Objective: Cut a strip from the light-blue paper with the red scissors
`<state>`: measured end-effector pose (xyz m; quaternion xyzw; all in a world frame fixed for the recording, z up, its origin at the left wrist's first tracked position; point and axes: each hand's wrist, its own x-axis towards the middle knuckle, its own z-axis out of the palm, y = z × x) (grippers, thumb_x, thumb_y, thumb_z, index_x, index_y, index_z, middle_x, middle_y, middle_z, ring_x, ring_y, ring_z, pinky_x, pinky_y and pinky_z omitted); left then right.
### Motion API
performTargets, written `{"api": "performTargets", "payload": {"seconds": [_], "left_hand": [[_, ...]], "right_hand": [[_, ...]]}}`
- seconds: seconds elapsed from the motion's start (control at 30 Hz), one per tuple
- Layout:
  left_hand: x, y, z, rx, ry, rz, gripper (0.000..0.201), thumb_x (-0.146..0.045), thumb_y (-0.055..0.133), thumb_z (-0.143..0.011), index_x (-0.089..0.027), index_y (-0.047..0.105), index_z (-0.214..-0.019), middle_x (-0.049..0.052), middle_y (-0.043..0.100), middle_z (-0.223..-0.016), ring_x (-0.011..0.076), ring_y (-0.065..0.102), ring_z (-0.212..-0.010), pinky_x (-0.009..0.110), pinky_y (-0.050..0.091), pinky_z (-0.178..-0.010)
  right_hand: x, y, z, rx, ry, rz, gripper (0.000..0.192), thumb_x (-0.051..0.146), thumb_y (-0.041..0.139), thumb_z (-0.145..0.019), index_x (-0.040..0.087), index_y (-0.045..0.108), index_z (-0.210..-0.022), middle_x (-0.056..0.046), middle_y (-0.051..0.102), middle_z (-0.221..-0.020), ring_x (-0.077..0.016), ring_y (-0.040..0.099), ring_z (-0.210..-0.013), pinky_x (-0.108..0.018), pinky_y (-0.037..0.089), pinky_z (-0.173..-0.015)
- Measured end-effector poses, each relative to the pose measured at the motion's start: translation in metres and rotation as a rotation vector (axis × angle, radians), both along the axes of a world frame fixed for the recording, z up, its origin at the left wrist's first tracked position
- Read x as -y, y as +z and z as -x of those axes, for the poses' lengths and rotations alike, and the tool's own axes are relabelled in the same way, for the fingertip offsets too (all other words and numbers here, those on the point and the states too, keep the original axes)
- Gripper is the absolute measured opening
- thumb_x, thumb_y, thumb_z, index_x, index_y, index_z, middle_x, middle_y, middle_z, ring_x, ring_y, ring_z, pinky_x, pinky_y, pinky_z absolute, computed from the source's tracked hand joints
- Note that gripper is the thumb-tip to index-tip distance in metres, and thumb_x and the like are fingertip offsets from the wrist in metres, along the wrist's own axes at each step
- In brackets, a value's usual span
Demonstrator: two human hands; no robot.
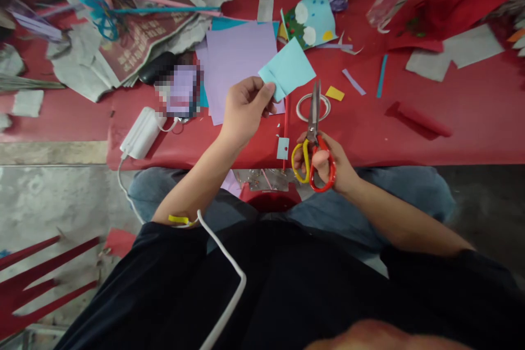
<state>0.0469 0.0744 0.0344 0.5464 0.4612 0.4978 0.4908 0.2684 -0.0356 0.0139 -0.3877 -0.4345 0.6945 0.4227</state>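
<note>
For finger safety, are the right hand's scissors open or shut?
Nearly shut: on the scissors in the right hand, the two blades lie close together up to the tips.

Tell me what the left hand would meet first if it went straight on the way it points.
Beyond the pale blue paper it holds, the left hand would probably meet the decorated card first, though it might pass above, since height is unclear.

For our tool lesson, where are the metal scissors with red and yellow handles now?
In the head view, the scissors are in the person's right hand, blades pointing forward over a round white ring.
</note>
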Motion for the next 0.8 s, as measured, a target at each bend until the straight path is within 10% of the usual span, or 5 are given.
{"api": "performTargets", "payload": {"seconds": [0.23, 0.8], "left_hand": [[0.009, 0.002, -0.009, 0.018, -0.032, 0.069, 0.04, -0.033, 0.07, -0.111, -0.018, 0.056, -0.077, -0.001, 0.062, -0.068, 0.007, 0.062, -0.056, 0.023, 0.051, -0.057], [0.017, 0.004, -0.012, -0.035, -0.019, -0.01, 0.04, -0.037, 0.074, -0.108, -0.019, 0.055, -0.078, -0.002, 0.06, -0.066, 0.0102, 0.067, -0.061, 0.023, 0.052, -0.057]], "right_hand": [[0.009, 0.004, 0.008, 0.054, 0.097, 0.15, 0.058, 0.039, 0.102, -0.077, 0.028, 0.059, -0.116, -0.004, 0.078, -0.102, -0.0251, 0.079, -0.09, -0.045, 0.067, -0.084], [0.018, -0.009, -0.001, 0.374, 0.071, -0.152, 0.061, 0.081, 0.075, -0.091, 0.029, 0.061, -0.119, 0.001, 0.055, -0.081, -0.016, 0.048, -0.065, -0.032, 0.044, -0.059]]}}
